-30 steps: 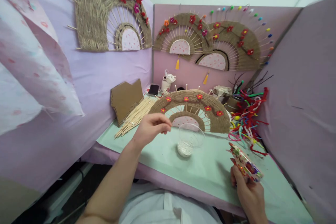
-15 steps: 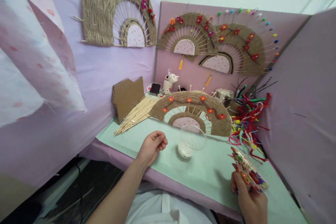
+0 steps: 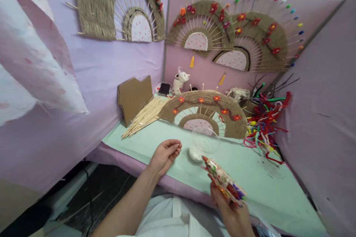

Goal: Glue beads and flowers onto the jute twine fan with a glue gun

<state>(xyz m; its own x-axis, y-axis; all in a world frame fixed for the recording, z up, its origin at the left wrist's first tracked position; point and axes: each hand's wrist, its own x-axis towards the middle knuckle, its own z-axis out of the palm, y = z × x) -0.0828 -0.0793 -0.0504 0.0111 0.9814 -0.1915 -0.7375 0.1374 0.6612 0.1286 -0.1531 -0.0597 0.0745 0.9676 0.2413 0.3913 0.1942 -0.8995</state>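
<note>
My left hand (image 3: 167, 155) is closed in a pinch above the front of the table. A tiny white bead (image 3: 178, 144) shows between its thumb and fingertips. My right hand (image 3: 229, 207) is wrapped round a brightly patterned glue gun (image 3: 224, 179), its orange nozzle pointing up and left. Between the hands sits a small clear tub of white beads (image 3: 196, 154), with the glue gun's tip close to its right side. A clear round lid (image 3: 207, 149) leans at the tub. Behind stands a twine-wrapped fan (image 3: 236, 127) with red felt flowers and a dotted half-circle centre.
Bamboo sticks (image 3: 146, 115) lie at the left by cut cardboard (image 3: 133, 98). A tangle of coloured pipe cleaners (image 3: 268, 129) fills the right back. A white figurine (image 3: 179, 81) and a phone-like dark object (image 3: 164, 89) stand behind. More twine fans (image 3: 94, 11) hang on the walls.
My right hand has brought the glue gun leftward, close to the bead tub. My left hand has shifted slightly right, and the bead now shows in its pinch. The view has tilted down a little.
</note>
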